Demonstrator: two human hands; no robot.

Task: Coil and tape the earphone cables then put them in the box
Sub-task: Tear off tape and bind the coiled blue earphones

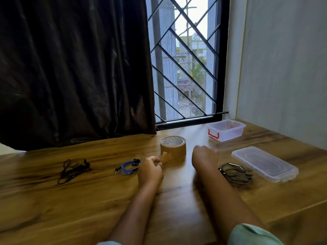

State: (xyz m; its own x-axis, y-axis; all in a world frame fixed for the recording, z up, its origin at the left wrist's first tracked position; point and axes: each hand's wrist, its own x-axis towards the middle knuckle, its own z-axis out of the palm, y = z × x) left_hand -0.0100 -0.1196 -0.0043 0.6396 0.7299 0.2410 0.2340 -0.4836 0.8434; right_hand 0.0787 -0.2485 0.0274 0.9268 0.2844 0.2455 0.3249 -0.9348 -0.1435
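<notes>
A brown tape roll (173,145) stands on the wooden table (88,200). My left hand (150,169) pinches a short piece of brown tape (166,157) in front of the roll. A coiled blue earphone cable (129,167) lies just left of that hand. My right hand (203,156) hovers blurred to the right of the roll, fingers curled, holding nothing I can see. A grey coiled cable (236,172) lies right of my right forearm. A loose black earphone cable (74,169) lies far left. The clear plastic box (228,133) with a red clasp stands at the back right.
The box's clear lid (264,163) lies flat on the table right of the grey cable. A dark curtain (70,68) hangs behind the table on the left, a barred window (185,59) behind the roll, and a wall (283,68) on the right.
</notes>
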